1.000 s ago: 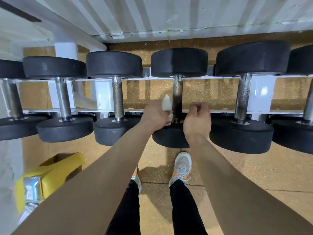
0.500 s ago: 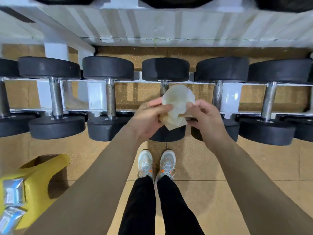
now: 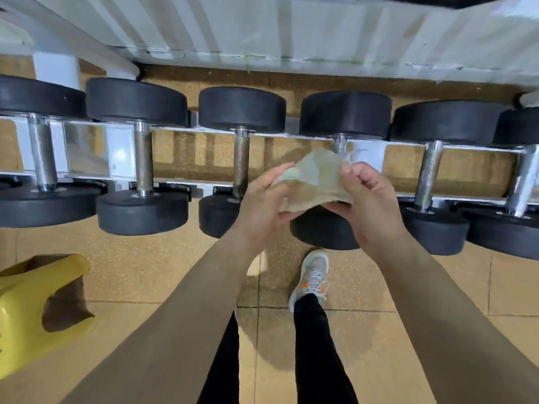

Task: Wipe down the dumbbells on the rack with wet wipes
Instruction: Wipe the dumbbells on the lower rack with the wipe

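The left hand (image 3: 262,205) and right hand (image 3: 370,205) held the wet wipe (image 3: 315,182) spread between them. The left hand pinched its left edge. The right hand gripped its right edge with curled fingers. Just beyond both hands, a dumbbell (image 3: 345,115) lay on the rack (image 3: 121,154), its handle mostly hidden behind the wipe. The wipe appeared discoloured, though blur limited certainty.

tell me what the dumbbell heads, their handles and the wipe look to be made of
Dumbbell heads: matte black, no shine, likely rubber or a rubber coating.
Handles: silvery metal with a rough, speckled grip, probably knurled steel.
Wipe: thin, limp, slightly see-through sheet, crumpled, probably damp nonwoven cloth.
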### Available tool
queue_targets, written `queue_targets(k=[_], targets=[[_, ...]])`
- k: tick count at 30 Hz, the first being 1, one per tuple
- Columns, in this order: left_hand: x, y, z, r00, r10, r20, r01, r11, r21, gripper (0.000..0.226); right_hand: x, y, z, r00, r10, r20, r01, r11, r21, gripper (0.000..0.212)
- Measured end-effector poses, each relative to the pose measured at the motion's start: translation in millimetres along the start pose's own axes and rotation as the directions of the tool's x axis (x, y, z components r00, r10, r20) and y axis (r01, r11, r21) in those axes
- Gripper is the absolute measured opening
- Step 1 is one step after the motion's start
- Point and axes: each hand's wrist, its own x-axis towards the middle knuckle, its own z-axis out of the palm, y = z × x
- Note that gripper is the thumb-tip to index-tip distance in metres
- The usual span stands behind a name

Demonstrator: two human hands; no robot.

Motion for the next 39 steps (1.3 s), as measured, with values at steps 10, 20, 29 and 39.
queue_targets(k=[10, 20, 29, 39], targets=[[48.2, -17.4, 63.7, 0.952, 0.031, -0.303, 0.025, 0.983, 0.179, 0.02, 53.7, 19.8, -87.8, 0.983, 0.154, -0.099, -0.156, 0.988, -0.012, 0.029], [86.9, -34.3, 54.2, 0.943, 0.277, -0.186, -0.187, 0.9, 0.394, 0.025, 96.2, 35.4, -104.8, 0.999, -0.047, -0.002, 0.047, 0.995, -0.084, 0.059], [78.7, -49.8, 49.9, 0.961, 0.194, -0.196, -0.095, 0.9, 0.425, 0.047, 87.1, 48.8, -108.7, 0.999, 0.033, 0.031, -0.019, 0.924, -0.382, 0.058], [73.9, -26.8, 43.8, 0.974, 0.201, -0.109, -0.139, 0.899, 0.414, 0.047, 73.5, 21.8, -105.6, 0.98, -0.079, 0.181, 0.156, 0.87, -0.468, 0.08]])
